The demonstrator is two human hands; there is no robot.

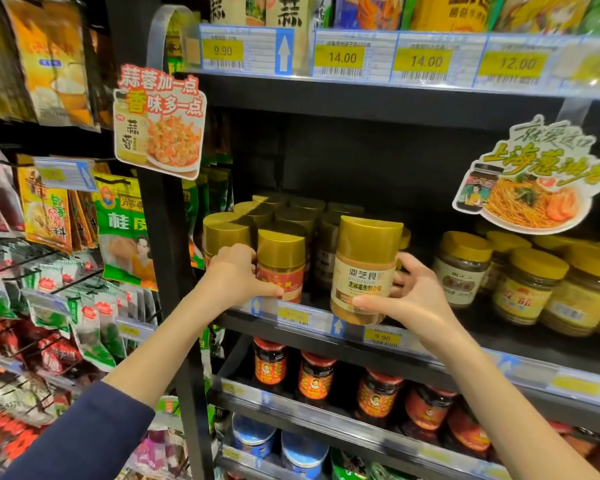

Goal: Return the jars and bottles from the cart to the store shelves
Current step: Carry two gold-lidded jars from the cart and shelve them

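Jar (pixel 364 268) with gold cap and beige label sits in the right hand (pixel 409 296). The thumb lies across its lower front and the fingers wrap behind. It is upright, its base level with the front lip of the middle shelf (pixel 506 336) and overlapping the price strip. Cannot tell if the base rests on the shelf or hangs just before it.

Left hand (pixel 238 271) is on a red-labelled jar (pixel 281 268) at the shelf front. Its fingers curl against that jar's left side and the thumb reaches across the lower label, so it grasps the jar. A dark blue sleeve (pixel 84 434) covers the left forearm.

Behind both stand rows of gold-capped jars (pixel 291 209), packed close. Yellow-lidded jars (pixel 527 285) stand to the right on the same shelf, apart from the held jar.

A price tag (pixel 381 337) reading 9.90 sits just below the held jar. Red-lidded dark jars (pixel 316 375) line the shelf below, with blue-lidded tubs (pixel 302 448) lower still. A noodle sign (pixel 534 181) hangs upper right and a garlic sign (pixel 160 123) upper left. Hanging packets (pixel 118 230) fill the left rack.
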